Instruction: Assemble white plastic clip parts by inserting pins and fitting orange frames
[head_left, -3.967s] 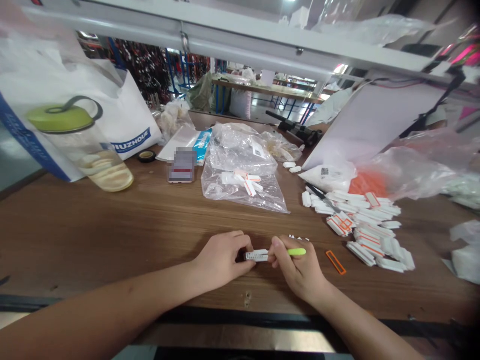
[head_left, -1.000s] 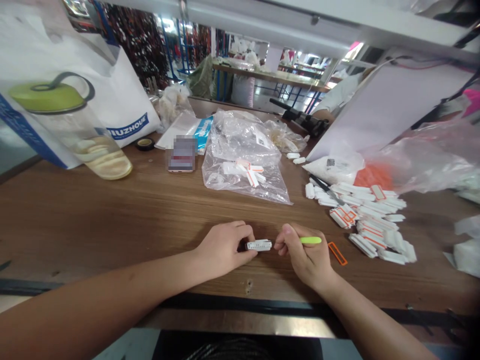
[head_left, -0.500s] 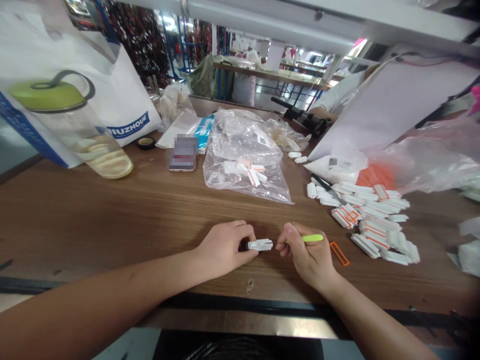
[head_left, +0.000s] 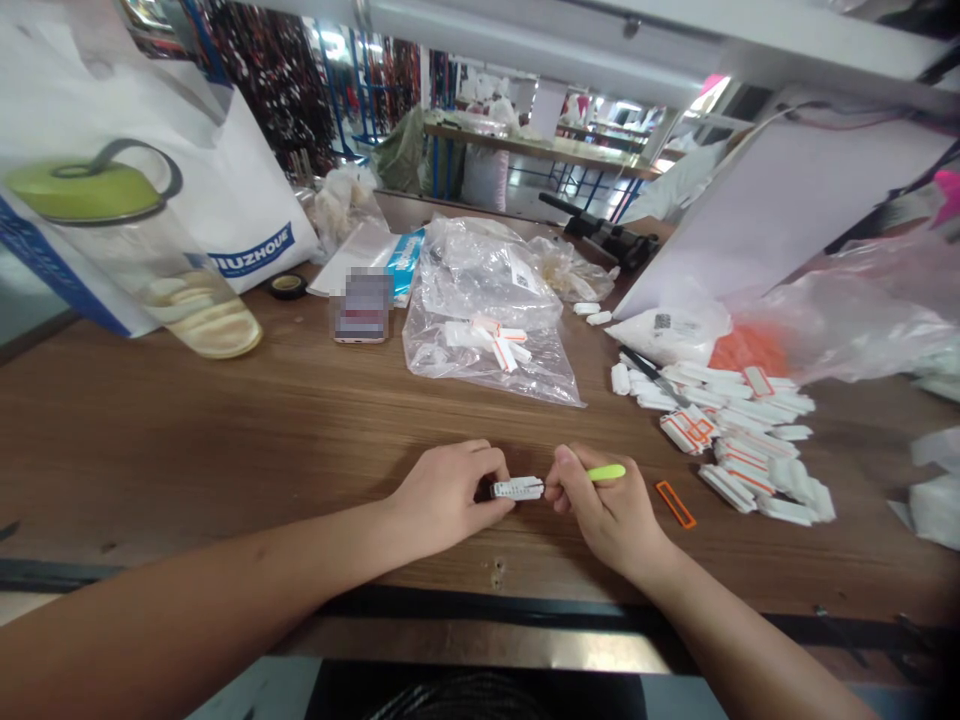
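Note:
My left hand (head_left: 448,497) pinches a small white ribbed plastic piece (head_left: 517,489) just above the wooden table (head_left: 225,440). My right hand (head_left: 604,510) is closed round a thin tool with a lime-green handle (head_left: 606,472), its tip at the right end of the white piece. A loose orange rectangular frame (head_left: 675,503) lies on the table just right of my right hand. Further right sits a heap of white and orange-edged pieces (head_left: 731,440).
A clear plastic bag (head_left: 487,320) holding a few white pieces lies behind my hands. A green-lidded clear jug (head_left: 142,270), a white carrier bag (head_left: 247,220), a phone (head_left: 361,308) and a tape roll (head_left: 288,286) stand at the back left. Plastic bags with orange parts (head_left: 750,350) lie right.
Over four seconds both hands stayed together on the white piece. In the last half second my right hand closed in slightly, bringing the green tool back against the piece's end.

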